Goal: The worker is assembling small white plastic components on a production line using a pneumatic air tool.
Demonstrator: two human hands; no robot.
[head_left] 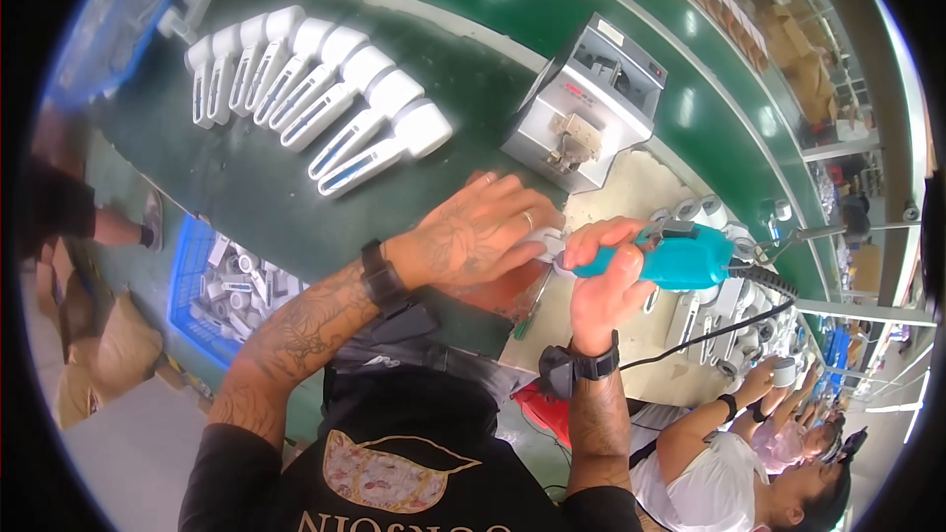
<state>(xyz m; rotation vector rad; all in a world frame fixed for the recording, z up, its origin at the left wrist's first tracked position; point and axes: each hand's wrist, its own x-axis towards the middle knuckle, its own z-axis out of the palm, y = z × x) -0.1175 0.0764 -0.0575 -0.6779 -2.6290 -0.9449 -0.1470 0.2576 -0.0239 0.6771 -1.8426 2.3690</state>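
Note:
My right hand (608,281) is wrapped around a teal electric screwdriver (685,260), its nose pointing left. Just beyond that nose, my left hand (478,236) grips a white plastic piece (544,240), mostly covered by the fingers. The tool's tip seems to meet the piece, but fingers hide the contact. Beyond my left hand, a curved row of white handheld devices (422,128) with round heads and slim handles lies on the dark green tabletop (463,59).
A grey metal machine (581,103) stands at the back. More white parts (709,310) crowd the right side, crossed by a black cable (705,335). A blue basket (182,300) of white parts sits lower left. Near right, a co-worker in a white shirt (695,468) holds a white part.

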